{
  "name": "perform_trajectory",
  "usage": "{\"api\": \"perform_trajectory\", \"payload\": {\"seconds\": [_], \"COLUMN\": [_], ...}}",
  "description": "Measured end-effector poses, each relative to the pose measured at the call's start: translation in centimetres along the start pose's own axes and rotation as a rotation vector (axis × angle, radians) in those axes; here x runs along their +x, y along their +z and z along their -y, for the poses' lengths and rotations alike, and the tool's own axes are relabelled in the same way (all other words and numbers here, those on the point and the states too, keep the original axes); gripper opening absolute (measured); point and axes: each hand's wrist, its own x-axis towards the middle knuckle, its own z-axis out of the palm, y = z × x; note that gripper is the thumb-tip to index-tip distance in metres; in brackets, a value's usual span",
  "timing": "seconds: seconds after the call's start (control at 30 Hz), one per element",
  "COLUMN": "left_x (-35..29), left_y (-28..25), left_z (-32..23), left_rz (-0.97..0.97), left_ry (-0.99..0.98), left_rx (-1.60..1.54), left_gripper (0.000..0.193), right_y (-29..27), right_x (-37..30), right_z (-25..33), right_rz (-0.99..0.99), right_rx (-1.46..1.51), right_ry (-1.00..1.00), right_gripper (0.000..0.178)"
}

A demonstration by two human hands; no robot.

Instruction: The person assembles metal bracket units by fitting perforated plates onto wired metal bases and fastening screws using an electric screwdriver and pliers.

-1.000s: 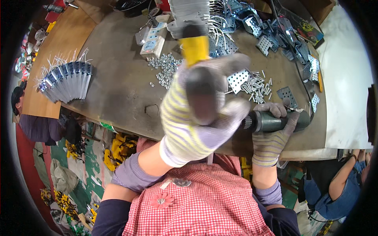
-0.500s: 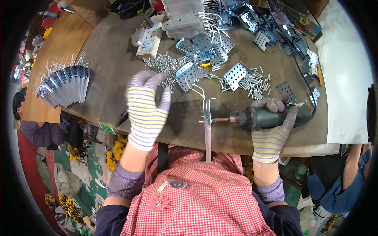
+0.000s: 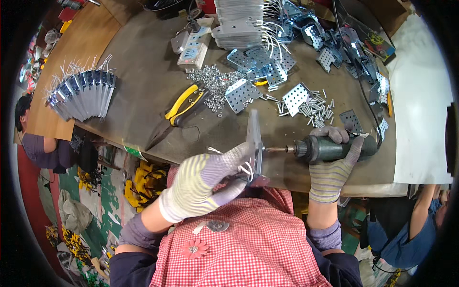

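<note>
From my remote seat I saw the left hand (image 3: 203, 184), in a striped knit glove, closed around the lower end of a perforated metal bracket (image 3: 255, 146) that stood on edge at the near side of the workbench (image 3: 143, 91), thumb and fingers wrapped round it with thin white wires showing between them. The right hand (image 3: 332, 165), gloved the same way, was clenched full around the dark green barrel of a power screwdriver (image 3: 330, 148) lying level, its bit touching the bracket's face. What worried me was the grip: the bracket was held only by that one hand, so if the bit caught, I judged the plate could twist and bite the gloved fingers, which sat just beside the bit's line. A bit slightly off the screw head could also have skated across the plate toward the thumb; I could not tell whether it was truly seated. The wires lay near the spinning end and might have been snagged. The yellow-handled pliers (image 3: 184, 107), the loose nuts (image 3: 213, 86) and the scattered screws (image 3: 313, 107) lay well apart, so I saw no trouble from them.
</note>
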Motion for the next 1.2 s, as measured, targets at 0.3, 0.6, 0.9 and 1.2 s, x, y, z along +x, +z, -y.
{"api": "perform_trajectory", "payload": {"seconds": [0.3, 0.6, 0.9, 1.2], "left_x": [-0.6, -0.1, 3.5, 4.6], "left_y": [2.5, 2.2, -0.9, -1.2], "left_z": [1.9, 3.0, 6.4, 7.0], "left_rz": [-0.025, -0.043, -0.252, -0.006], "left_ry": [-0.261, -0.146, -0.034, -0.020], "left_rx": [-0.186, -0.203, 0.577, 0.589], "left_gripper": [0.070, 0.069, 0.014, 0.012], "right_y": [-0.2, -0.6, -0.5, -0.4], "right_x": [0.0, 0.1, -0.1, -0.3], "right_z": [-0.7, 0.0, -0.3, -0.4], "right_rz": [-0.008, 0.021, 0.056, 0.031], "right_rx": [0.005, 0.058, 0.019, 0.022], "right_ry": [0.005, -0.020, -0.014, -0.052], "right_gripper": [0.029, 0.033, 0.032, 0.031]}}
